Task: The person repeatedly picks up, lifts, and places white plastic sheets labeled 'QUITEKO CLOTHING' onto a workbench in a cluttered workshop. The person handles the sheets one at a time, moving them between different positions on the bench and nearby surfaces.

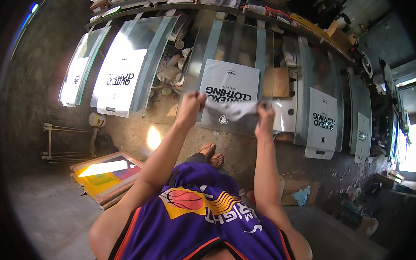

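Observation:
A limp, white, flexible strip [234, 110] sags between my two hands in front of me. My left hand [193, 104] is closed on its left end, and my right hand [265, 115] pinches the right end. Beneath it, a white printed bag [232, 72] with black lettering and a small round emblem lies on a glass panel [239, 35]. The strip covers part of the lettering. Whether it is the bag's own end or a separate piece, I cannot tell.
Similar printed bags lie on glass panels to the left [119, 72] and right [322, 111]. Behind the panels runs a cluttered shelf [249, 10]. Framed screens [108, 172] lean low at left, beside a white metal rack [63, 142]. A cardboard box [292, 191] stands at lower right.

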`<state>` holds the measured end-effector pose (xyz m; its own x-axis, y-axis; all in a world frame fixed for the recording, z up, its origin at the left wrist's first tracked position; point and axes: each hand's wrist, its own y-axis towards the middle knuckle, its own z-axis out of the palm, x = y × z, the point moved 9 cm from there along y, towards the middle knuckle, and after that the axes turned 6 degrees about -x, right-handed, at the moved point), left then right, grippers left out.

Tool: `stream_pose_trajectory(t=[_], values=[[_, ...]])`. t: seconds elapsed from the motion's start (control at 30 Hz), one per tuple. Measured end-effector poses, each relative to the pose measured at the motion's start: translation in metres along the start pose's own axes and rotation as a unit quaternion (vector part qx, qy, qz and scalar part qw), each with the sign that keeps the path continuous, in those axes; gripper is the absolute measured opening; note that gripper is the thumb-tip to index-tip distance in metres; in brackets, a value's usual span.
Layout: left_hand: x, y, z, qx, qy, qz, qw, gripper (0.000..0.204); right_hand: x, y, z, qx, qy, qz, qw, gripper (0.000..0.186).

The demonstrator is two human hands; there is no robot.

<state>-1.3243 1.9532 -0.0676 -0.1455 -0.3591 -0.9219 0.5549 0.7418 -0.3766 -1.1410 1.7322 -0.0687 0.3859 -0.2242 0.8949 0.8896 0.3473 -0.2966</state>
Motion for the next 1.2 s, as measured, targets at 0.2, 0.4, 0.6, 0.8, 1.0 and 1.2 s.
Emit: stream_pose_trajectory(t=[0.2,0.4,0.6,0.8,1.0,1.2], values=[[-0.21,-0.033,0.015,0.001,-0.085,0.277,0.957,0.023,0.188,0.018,0.069,0.074,0.116,-0.211,0.968,0.008],[-0.142,-0.024,-0.004,-0.02,-0.024,0.159,0.987,0.013,0.137,0.008,0.045,0.051,0.009,-0.123,0.991,0.012],[-0.01,-0.024,-0.042,-0.032,0.076,0.061,0.995,0.021,0.014,-0.014,-0.011,0.03,-0.107,-0.02,0.994,0.019],[0.072,-0.036,-0.079,-0.046,0.248,-0.035,0.967,0.032,-0.084,-0.053,-0.074,-0.027,-0.255,0.026,0.966,0.018],[0.036,-0.031,-0.057,-0.118,0.426,0.226,0.868,0.033,-0.071,-0.057,-0.108,-0.044,-0.355,-0.018,0.934,0.019],[0.043,-0.034,0.063,-0.021,0.343,0.219,0.913,0.022,-0.002,-0.028,-0.22,-0.132,-0.36,-0.086,0.92,0.014]])
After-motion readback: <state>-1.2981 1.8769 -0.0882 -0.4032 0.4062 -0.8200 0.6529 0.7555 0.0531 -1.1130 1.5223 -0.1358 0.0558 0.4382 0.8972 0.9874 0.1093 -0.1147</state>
